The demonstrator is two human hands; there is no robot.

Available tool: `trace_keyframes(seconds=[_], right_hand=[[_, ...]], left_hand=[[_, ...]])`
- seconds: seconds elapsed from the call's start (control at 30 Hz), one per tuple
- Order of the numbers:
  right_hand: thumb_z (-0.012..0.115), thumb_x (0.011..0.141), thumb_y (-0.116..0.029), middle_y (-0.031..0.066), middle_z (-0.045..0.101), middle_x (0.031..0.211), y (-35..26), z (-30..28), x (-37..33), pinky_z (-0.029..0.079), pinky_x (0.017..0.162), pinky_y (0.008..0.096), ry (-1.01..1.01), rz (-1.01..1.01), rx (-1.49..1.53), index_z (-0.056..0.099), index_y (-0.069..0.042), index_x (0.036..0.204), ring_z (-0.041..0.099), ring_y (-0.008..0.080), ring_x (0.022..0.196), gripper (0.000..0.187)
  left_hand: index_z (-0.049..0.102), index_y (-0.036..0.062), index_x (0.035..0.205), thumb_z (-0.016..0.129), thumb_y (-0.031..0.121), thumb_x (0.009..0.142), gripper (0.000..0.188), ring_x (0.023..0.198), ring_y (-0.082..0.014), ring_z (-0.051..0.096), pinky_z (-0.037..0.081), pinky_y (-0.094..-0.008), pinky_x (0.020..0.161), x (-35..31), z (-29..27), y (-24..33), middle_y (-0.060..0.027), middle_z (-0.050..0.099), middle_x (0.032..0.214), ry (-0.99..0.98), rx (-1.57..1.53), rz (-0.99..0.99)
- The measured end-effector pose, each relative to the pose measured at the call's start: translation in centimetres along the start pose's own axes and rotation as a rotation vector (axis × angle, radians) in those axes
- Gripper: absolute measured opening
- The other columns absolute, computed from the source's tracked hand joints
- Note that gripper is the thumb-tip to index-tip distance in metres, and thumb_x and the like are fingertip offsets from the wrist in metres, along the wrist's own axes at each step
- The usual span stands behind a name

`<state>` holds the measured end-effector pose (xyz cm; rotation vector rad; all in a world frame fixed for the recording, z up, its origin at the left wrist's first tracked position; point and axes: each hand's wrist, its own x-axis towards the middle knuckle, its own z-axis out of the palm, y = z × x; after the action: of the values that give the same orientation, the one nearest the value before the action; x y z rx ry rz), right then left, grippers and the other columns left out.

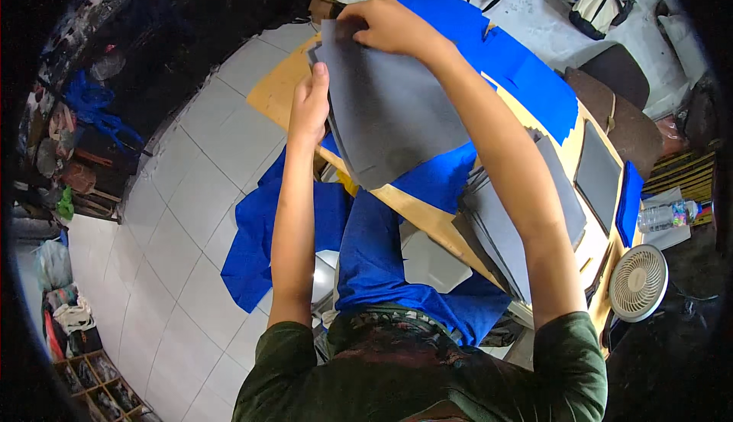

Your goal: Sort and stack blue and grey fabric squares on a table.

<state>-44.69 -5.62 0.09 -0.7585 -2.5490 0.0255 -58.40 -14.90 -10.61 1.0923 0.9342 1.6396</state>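
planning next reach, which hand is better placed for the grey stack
Right hand, probably, though both hold sheets: the grey stack lies beneath the right forearm, while the left hand grips their left edge.

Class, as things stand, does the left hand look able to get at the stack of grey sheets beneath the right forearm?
Probably not easily: the left hand is holding the raised grey sheets, which lie between it and the stack, and the right forearm passes over that stack.
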Motion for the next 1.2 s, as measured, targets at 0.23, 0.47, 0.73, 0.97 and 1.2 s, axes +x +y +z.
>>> trace_keyframes(seconds=[0.23, 0.47, 0.73, 0.97, 1.2], right_hand=[[0.062, 0.068, -0.01, 0.0146, 0.064, 0.093, -0.1, 0.0, 0.2, 0.047, 0.079, 0.0348, 0.052, 0.015, 0.025, 0.061, -0.003, 0.1, 0.061, 0.03, 0.086, 0.032], [0.059, 0.078, -0.016, 0.0134, 0.063, 0.092, -0.2, -1.0, -0.2, 0.047, 0.077, 0.0354, 0.065, -0.127, 0.03, 0.061, -0.006, 0.101, 0.061, 0.0298, 0.085, 0.025], [0.058, 0.081, -0.019, 0.0105, 0.063, 0.087, -2.9, -9.2, 0.2, 0.044, 0.074, 0.03, -0.423, 0.038, 0.235, 0.059, -0.004, 0.098, 0.056, 0.0162, 0.08, 0.023], [0.06, 0.082, -0.021, 0.0053, 0.062, 0.084, -2.3, -7.2, 1.7, 0.043, 0.072, 0.0298, -0.693, -0.007, 0.303, 0.06, -0.004, 0.097, 0.054, 0.0149, 0.078, 0.023], [0.059, 0.084, -0.016, -0.0024, 0.057, 0.081, -2.3, -8.9, 0.9, 0.041, 0.064, 0.02, -0.843, 0.049, 0.981, 0.059, 0.001, 0.095, 0.049, 0.0041, 0.073, 0.02]], left_hand=[[0.057, -0.0013, 0.089, 0.04, 0.039, 0.094, 0.044, 0.066, -0.0061, 0.047, 0.039, -0.0221, 0.06, -0.1, 0.1, 0.0, 0.0003, 0.055, 0.076, 0.026, 0.007, 0.017], [0.054, -0.0033, 0.11, 0.038, 0.035, 0.095, 0.044, 0.092, -0.0153, 0.056, 0.044, -0.0278, 0.081, -0.3, 0.2, 0.9, -0.01, 0.058, 0.105, -0.01, -0.082, -0.012], [0.058, -0.0063, 0.1, 0.037, 0.033, 0.095, 0.045, 0.081, -0.0132, 0.057, 0.045, -0.0247, 0.071, -0.7, 0.5, 1.7, -0.0097, 0.061, 0.092, 0.053, -0.1, -0.038], [0.056, -0.0068, 0.104, 0.037, 0.035, 0.095, 0.047, 0.081, -0.0156, 0.058, 0.046, -0.0268, 0.073, -0.8, 1.2, 2.1, -0.0117, 0.06, 0.097, 0.073, -0.104, -0.09], [0.058, -0.0056, 0.102, 0.038, 0.034, 0.095, 0.045, 0.083, -0.012, 0.055, 0.044, -0.0257, 0.075, -0.6, 0.1, 0.6, -0.0083, 0.06, 0.097, 0.079, -0.052, 0.052]])
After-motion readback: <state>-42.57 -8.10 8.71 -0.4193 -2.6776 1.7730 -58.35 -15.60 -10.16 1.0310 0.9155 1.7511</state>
